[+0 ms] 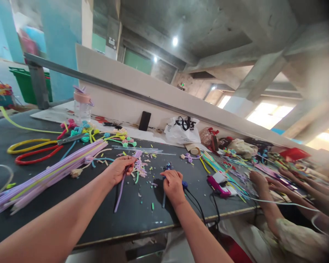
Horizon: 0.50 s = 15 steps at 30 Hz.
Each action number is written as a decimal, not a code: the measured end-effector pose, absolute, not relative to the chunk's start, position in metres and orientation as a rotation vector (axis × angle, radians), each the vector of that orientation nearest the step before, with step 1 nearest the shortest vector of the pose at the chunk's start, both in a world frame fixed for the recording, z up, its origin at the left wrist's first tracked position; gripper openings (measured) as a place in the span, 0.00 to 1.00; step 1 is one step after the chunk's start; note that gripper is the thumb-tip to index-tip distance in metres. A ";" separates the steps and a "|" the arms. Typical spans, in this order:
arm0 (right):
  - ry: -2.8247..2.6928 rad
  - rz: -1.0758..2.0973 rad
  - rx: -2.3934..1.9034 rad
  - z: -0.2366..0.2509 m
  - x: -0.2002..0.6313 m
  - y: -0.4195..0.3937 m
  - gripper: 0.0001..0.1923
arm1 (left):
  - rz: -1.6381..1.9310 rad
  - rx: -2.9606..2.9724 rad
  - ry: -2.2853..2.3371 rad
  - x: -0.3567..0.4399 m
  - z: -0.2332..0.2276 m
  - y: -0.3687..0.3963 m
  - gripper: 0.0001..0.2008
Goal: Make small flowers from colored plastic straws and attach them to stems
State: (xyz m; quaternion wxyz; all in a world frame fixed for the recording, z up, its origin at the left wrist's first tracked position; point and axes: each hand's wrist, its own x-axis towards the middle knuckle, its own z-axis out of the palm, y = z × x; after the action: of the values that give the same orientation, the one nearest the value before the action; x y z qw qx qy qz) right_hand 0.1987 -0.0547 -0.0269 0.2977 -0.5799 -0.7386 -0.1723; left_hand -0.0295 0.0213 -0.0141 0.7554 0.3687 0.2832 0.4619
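My left hand [123, 170] is closed, pinching a purple pipe cleaner [120, 195] that hangs down toward the tabletop. Just beyond its fingertips lies a pile of short purple pieces [139, 166]. My right hand [173, 184] has its fingers curled round what looks like a blue glue gun [184, 185], mostly hidden by the hand, with a black cord trailing from it. A clear glue stick [163, 199] pokes out below that hand. A small dark, glittery clump [168, 166] shows past the fingers. More clear glue sticks [142, 149] lie further back.
A long bundle of purple pipe cleaners [57, 171] and red-and-yellow-handled scissors [41, 153] lie at left. Behind stand a bottle [82, 106], a phone [144, 120] and a white bag [182, 129]. At right are a magenta corded tool [219, 186] and other people's hands [259, 182].
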 end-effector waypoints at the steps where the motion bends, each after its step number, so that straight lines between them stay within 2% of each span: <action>1: -1.977 -0.462 -1.536 -0.027 0.198 -0.055 0.17 | 1.003 0.808 0.614 -0.030 -0.014 0.021 0.10; 15: -2.084 -0.372 -1.444 -0.028 0.196 -0.050 0.13 | 1.016 0.807 0.605 -0.028 -0.016 0.020 0.10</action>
State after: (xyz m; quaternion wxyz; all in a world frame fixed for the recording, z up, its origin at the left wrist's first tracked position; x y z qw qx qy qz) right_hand 0.1961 -0.0502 -0.0281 0.2854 -0.5401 -0.7794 -0.1392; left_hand -0.0281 0.0196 -0.0161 0.7547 0.3698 0.2773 0.4656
